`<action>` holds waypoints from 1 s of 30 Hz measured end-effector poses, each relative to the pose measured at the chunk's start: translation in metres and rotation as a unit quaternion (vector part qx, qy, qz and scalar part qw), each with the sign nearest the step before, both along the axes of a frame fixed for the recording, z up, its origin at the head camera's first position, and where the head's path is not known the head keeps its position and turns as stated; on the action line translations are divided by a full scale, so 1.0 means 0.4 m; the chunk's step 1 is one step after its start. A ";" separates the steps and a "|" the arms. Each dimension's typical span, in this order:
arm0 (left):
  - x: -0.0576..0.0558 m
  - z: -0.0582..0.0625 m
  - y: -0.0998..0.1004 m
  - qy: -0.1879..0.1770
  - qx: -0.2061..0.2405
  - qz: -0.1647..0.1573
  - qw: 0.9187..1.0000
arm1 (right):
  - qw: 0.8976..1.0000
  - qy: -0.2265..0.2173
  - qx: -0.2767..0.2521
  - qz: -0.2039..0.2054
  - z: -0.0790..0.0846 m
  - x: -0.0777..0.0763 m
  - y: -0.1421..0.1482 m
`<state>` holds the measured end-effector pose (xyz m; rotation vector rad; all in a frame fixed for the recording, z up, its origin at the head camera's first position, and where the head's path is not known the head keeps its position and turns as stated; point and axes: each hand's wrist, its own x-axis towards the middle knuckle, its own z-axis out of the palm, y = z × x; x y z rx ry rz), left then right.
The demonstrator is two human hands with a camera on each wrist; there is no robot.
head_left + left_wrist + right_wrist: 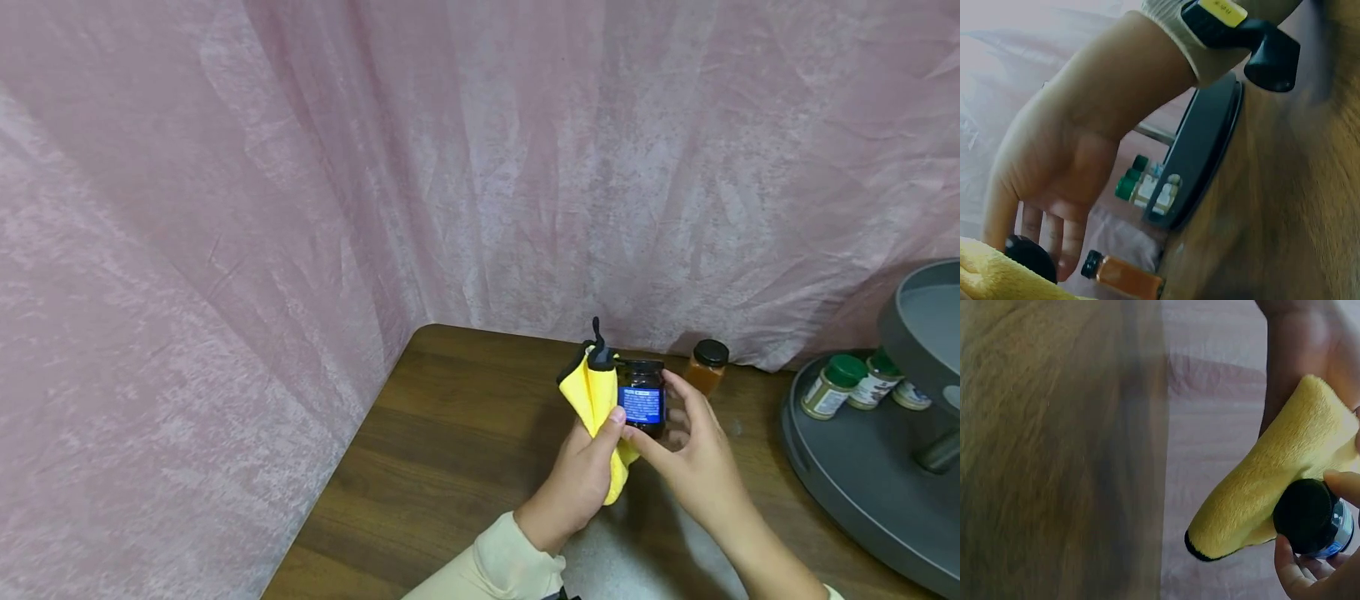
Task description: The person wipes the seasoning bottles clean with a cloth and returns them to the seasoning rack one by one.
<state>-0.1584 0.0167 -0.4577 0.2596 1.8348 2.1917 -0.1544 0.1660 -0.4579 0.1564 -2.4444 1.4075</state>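
Observation:
A dark jar (642,398) with a black lid and a blue label is held up above the table, roughly upright. My right hand (693,454) grips its side between thumb and fingers. The right wrist view shows the jar's dark round end (1304,515) beside the cloth. A yellow cloth (596,396) with black edging and a loop is pinched in my left hand (573,479), its thumb on the front. The cloth presses against the jar's left side. In the left wrist view, cloth (985,272) covers the lower-left corner and hides most of the jar.
Behind the right hand, an orange-brown jar (707,367) with a black lid stands near the table's back edge. A grey tiered round rack (847,492) at right carries several green-lidded bottles (832,387). Pink curtain (525,167) hangs behind the wooden table (420,467).

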 end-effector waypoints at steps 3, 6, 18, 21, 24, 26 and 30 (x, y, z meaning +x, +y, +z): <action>0.008 0.003 0.007 0.018 -0.005 -0.003 1.000 | 1.000 0.021 0.008 -0.012 -0.002 -0.006 0.009; 0.013 0.006 0.010 0.035 -0.010 -0.007 0.999 | 1.000 0.022 0.001 -0.008 -0.003 -0.011 0.015; 0.005 0.007 0.012 -0.025 0.062 0.047 0.997 | 0.999 -0.005 -0.043 0.016 0.012 0.009 0.004; 0.003 0.009 0.008 -0.043 0.075 0.052 0.995 | 0.995 -0.004 -0.090 0.034 0.020 0.009 0.008; 0.003 0.009 0.005 -0.056 0.088 0.056 0.993 | 0.992 -0.020 -0.111 0.056 0.024 0.005 0.012; 0.002 0.010 0.004 -0.057 0.088 0.055 0.993 | 0.992 -0.034 -0.105 0.061 0.024 0.003 0.014; 0.001 0.014 0.001 -0.044 0.078 0.044 0.995 | 0.992 -0.064 -0.090 0.058 0.023 -0.001 0.016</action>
